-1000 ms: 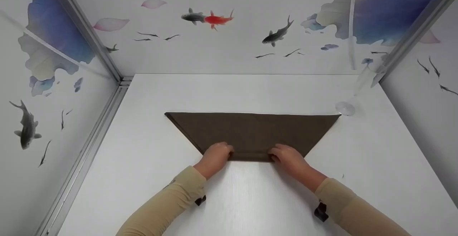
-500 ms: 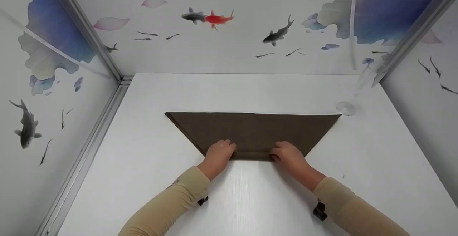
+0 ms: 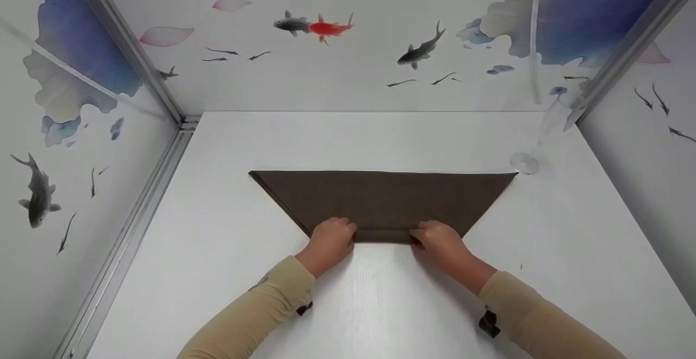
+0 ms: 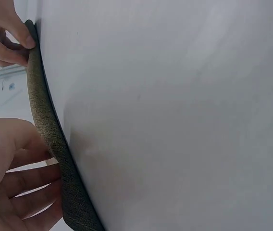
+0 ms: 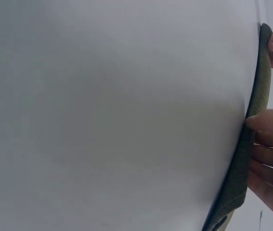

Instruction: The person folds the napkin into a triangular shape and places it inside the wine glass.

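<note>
A dark brown cloth (image 3: 380, 198), folded into a trapezoid, lies flat on the white table with its long side away from me. Along its short near side runs a narrow rolled fold (image 3: 382, 236). My left hand (image 3: 330, 241) grips the left part of this fold, while my right hand (image 3: 441, 243) pinches the right part. In the left wrist view the roll (image 4: 47, 106) stands as a thick band, my left fingers (image 4: 35, 192) lying along its far side. The right wrist view has my right thumb (image 5: 259, 121) pressed on the roll (image 5: 244, 163).
A clear round disc (image 3: 524, 163) lies by the cloth's far right corner. White panels printed with fish and leaves enclose the table (image 3: 370, 304) at the back and both sides, with a metal rail (image 3: 130, 228) along the left.
The rolled near edge has shifted very slightly away from me. My left hand moved a little to the right, then partly back, and the right hand stayed nearly in place.
</note>
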The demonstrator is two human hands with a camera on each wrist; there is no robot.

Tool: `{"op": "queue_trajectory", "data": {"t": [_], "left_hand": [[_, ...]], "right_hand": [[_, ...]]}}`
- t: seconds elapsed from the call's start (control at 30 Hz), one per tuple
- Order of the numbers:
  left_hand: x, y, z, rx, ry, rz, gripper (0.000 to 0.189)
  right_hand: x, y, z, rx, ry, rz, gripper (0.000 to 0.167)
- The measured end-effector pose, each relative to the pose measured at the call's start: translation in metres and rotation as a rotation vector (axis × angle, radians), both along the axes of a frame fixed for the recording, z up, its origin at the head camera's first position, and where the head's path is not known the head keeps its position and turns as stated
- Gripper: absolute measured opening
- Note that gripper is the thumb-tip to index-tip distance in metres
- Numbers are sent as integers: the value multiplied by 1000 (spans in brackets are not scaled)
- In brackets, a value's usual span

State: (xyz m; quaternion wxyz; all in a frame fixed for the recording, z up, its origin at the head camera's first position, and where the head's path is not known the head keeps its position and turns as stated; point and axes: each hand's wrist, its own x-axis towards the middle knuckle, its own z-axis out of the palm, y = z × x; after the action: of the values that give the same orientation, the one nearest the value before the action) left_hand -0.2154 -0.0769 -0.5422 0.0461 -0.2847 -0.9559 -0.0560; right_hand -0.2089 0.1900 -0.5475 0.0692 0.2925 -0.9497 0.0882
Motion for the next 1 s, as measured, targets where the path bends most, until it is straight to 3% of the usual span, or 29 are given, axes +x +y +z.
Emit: {"op": "queue_trajectory", "data": {"t": [0.3,0.77,1.0], "left_hand": [[-1,-1,1,-23,9,0,14],[-3,-1,4,-34,29,31,4],[-9,-4,4,-20,-32,46,5]], "right_hand": [[-3,-3,4,-24,5,-38,13],[-12,-4,8,-74,-108,-97,10],[-16,-6,9,-87,-185,-171,10]]}}
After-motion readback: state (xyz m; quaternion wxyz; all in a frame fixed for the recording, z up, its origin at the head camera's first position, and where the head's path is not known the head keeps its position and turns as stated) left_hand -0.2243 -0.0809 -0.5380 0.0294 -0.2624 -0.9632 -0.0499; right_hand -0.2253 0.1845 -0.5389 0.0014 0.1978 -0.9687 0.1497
